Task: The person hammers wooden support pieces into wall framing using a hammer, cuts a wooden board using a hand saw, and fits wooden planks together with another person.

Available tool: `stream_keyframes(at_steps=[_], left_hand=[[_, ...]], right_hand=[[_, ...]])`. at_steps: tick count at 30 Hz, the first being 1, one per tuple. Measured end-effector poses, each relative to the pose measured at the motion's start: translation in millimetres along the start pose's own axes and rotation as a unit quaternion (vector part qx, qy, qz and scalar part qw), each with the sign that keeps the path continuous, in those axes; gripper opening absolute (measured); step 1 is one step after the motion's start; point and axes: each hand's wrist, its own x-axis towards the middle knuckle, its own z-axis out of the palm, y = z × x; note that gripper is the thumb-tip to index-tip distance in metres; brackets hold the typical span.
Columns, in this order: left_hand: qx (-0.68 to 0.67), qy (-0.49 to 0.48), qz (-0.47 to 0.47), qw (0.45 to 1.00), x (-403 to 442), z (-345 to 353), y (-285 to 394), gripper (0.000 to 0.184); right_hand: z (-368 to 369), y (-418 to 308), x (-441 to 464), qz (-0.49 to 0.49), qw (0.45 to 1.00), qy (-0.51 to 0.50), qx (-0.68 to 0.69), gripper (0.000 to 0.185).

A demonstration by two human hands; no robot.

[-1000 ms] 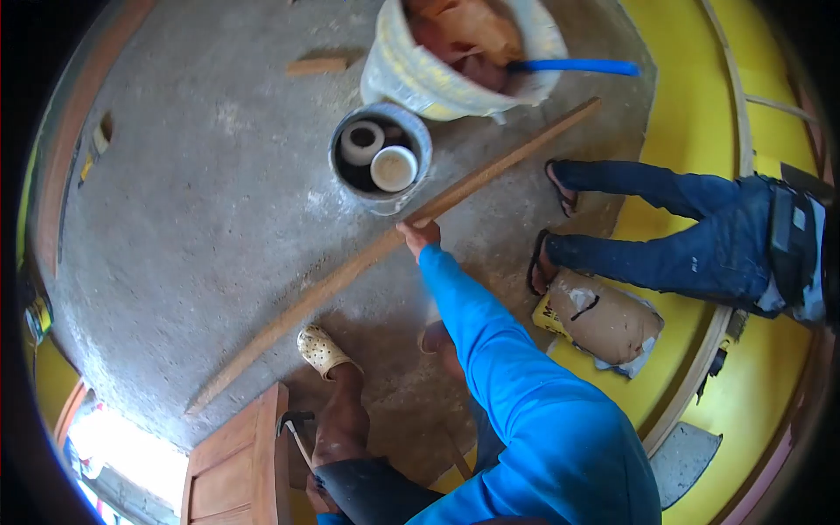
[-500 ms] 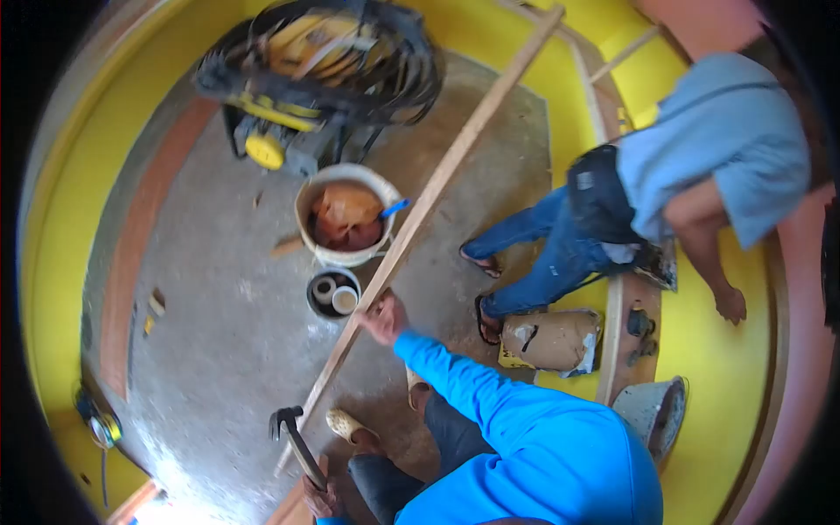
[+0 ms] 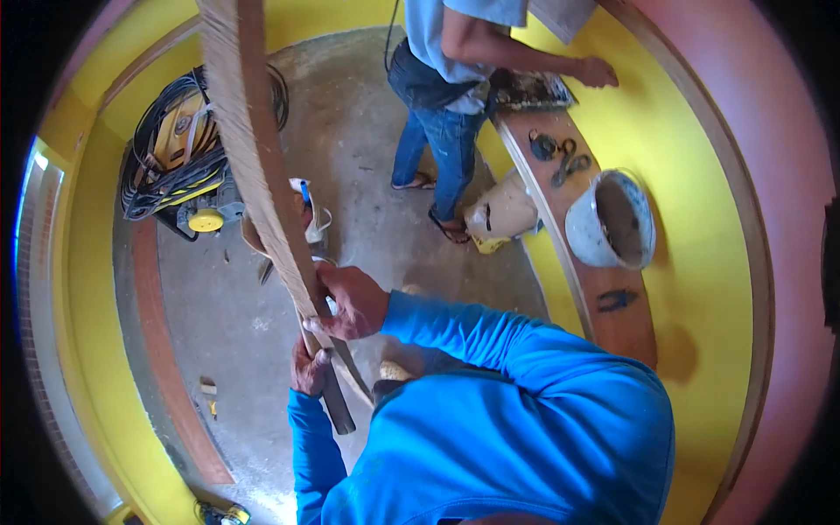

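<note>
A long wooden board (image 3: 262, 157) rises steeply from in front of my body to the top edge of the view. My right hand (image 3: 353, 304) grips the board near its lower part, fingers wrapped at its edge. Just below, my left hand (image 3: 309, 367) is closed around the hammer, whose dark handle (image 3: 338, 404) points down toward me. The left hand's fingers also lie close to the board. The hammer's head is hidden behind the board and hands.
A co-worker (image 3: 437, 114) stands ahead by the yellow wall. On the ledge at right are a bucket (image 3: 604, 223) and pliers (image 3: 617, 300). A yellow machine with coiled hose (image 3: 179, 149) is at left. A paper sack (image 3: 507, 208) lies near the co-worker's feet.
The board has been raised from the floor to a steep slant. My left hand has come up with the hammer beside my right hand. The view has swung toward the right-hand wall.
</note>
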Motion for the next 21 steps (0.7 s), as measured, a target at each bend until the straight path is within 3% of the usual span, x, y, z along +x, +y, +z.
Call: stream_keyframes(at_steps=[3,9,12,14,16,19,21], left_hand=[[0.017,-0.016,0.012,1.0,-20,-3,7,0.072],[0.053,-0.006,0.057,0.997,-11,-15,-4,0.064],[-0.036,0.075,0.102,0.991,-16,20,29,0.053],[0.129,0.044,0.058,0.989,-7,-1,24,0.048],[0.007,0.021,0.099,0.995,-4,33,69,0.046],[0.009,-0.03,0.106,0.994,16,38,104,0.049],[0.052,-0.005,0.111,0.992,18,39,124,0.051]], right_hand=[[-1,-27,-10,-0.09,0.996,0.019,-0.011,0.052],[-28,-55,-13,-0.131,0.989,0.05,-0.055,0.052],[-32,-69,-6,-0.133,0.99,0.025,-0.049,0.044],[-40,-72,4,-0.215,0.974,0.067,-0.022,0.037],[-56,-82,11,-0.235,0.967,0.082,-0.063,0.039],[-88,-97,22,-0.239,0.965,0.092,-0.052,0.047],[-115,-84,21,-0.214,0.971,0.084,-0.066,0.053]])
